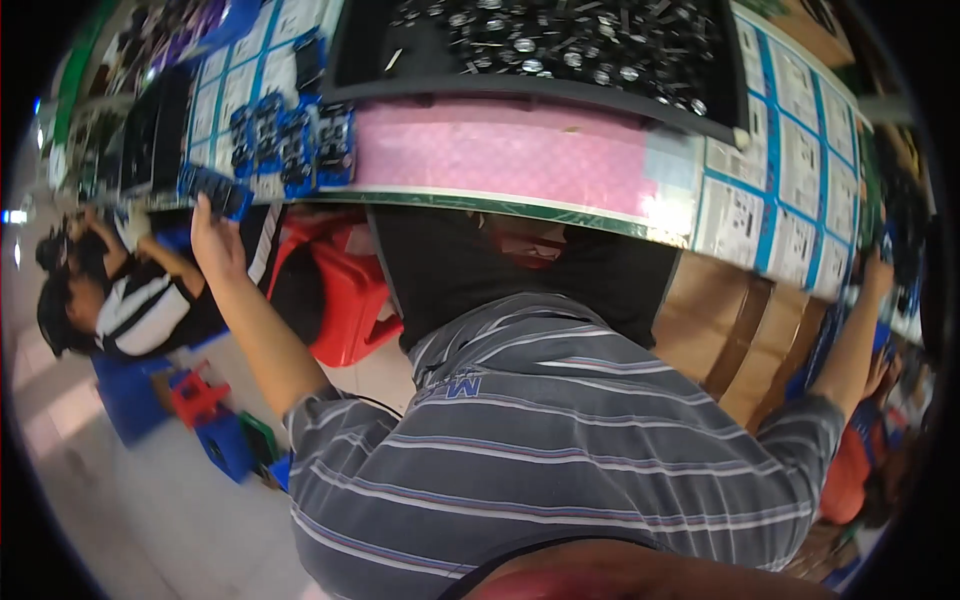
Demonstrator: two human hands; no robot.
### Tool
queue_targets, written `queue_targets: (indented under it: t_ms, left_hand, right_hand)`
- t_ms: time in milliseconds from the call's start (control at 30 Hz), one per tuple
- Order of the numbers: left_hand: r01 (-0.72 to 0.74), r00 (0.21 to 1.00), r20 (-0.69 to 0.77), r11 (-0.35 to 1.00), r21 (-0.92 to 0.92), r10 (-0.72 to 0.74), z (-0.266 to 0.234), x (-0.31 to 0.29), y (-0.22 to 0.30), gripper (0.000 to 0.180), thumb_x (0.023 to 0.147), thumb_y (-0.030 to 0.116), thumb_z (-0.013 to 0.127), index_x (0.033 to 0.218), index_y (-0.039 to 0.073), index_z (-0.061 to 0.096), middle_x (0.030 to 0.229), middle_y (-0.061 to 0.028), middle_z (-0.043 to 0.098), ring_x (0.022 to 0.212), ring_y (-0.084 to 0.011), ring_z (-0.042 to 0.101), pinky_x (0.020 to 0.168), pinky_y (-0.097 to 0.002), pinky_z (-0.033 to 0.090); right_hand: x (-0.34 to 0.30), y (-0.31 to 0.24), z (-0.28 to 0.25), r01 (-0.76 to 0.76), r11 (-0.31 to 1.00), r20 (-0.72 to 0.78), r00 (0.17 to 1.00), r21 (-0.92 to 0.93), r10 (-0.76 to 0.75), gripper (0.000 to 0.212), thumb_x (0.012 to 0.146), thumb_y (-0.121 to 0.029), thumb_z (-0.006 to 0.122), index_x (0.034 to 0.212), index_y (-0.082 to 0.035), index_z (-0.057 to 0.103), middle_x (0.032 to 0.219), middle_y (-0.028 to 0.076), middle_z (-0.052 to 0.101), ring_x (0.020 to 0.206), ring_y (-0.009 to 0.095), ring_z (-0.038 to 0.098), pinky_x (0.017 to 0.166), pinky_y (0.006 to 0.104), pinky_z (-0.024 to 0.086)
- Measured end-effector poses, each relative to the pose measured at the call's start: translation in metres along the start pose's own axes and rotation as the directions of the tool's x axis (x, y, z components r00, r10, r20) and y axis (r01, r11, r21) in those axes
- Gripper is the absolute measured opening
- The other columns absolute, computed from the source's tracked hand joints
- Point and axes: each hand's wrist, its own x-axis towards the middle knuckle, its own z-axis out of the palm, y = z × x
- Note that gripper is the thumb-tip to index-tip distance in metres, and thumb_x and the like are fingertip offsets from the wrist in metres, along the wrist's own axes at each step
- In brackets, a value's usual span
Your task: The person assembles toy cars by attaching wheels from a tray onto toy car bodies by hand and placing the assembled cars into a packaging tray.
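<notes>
My left hand reaches up to the left edge of the table and grips a small blue tray of dark parts that juts over the edge. My right arm stretches out to the far right, where my right hand rests at the table's right edge beside dark objects. The fingers are too small and blurred to show a grip. My grey striped shirt fills the lower middle of the view.
The table carries a pink mat, a black tray of small metal parts, several blue fixtures and blue-framed paper sheets. Below it are a red stool and cardboard boxes. Another person sits at the left.
</notes>
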Motion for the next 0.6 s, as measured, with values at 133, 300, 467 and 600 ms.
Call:
queue_targets:
  t_ms: [133, 300, 467, 600]
  left_hand:
    - [0.038, 0.999, -0.034, 0.994, 0.105, -0.035, -0.021, 0.016, -0.001, 0.031, 0.097, 0.028, 0.063, 0.120, 0.007, 0.061, 0.108, -0.0018, 0.067, 0.094, -0.0162, 0.063, 0.079, -0.0320, 0.048]
    - [0.166, 0.986, -0.068, 0.966, 0.200, -0.156, -0.062, 0.093, -0.020, 0.032, 0.097, 0.027, 0.062, 0.122, 0.006, 0.060, 0.114, -0.0055, 0.067, 0.103, -0.0217, 0.065, 0.086, -0.0370, 0.053]
    - [0.223, 0.974, -0.106, 0.934, 0.279, -0.201, -0.115, 0.182, -0.012, 0.031, 0.096, 0.024, 0.063, 0.121, 0.006, 0.060, 0.114, -0.0057, 0.067, 0.102, -0.0218, 0.066, 0.087, -0.0378, 0.056]
    - [0.277, 0.959, -0.059, 0.879, 0.388, -0.276, -0.126, 0.219, -0.036, 0.024, 0.095, 0.023, 0.065, 0.113, 0.008, 0.064, 0.105, -0.0011, 0.068, 0.090, -0.0141, 0.065, 0.072, -0.0283, 0.053]
  right_hand:
    - [-0.022, -0.025, 0.005, -0.063, 0.986, -0.279, 0.960, -0.153, 0.018, 0.080, 0.079, -0.071, 0.064, 0.100, 0.005, 0.073, 0.104, 0.024, 0.071, 0.102, 0.036, 0.068, 0.086, 0.0432, 0.052]
    - [-0.105, -0.048, -0.030, 0.378, 0.753, -0.289, 0.922, 0.538, -0.256, 0.073, 0.071, -0.060, 0.078, 0.107, 0.003, 0.072, 0.096, 0.016, 0.073, 0.088, 0.026, 0.069, 0.080, 0.0359, 0.051]
    - [-0.285, -0.113, -0.094, 0.105, 0.461, 0.049, 0.949, 0.881, -0.311, 0.053, 0.081, -0.034, 0.082, 0.113, 0.006, 0.068, 0.091, 0.006, 0.067, 0.081, 0.011, 0.059, 0.073, 0.0222, 0.044]
    - [-0.412, -0.160, -0.185, 0.124, 0.327, 0.018, 0.917, 0.937, -0.399, 0.054, 0.087, -0.022, 0.077, 0.126, 0.009, 0.057, 0.107, 0.010, 0.066, 0.095, 0.013, 0.062, 0.087, 0.0250, 0.047]
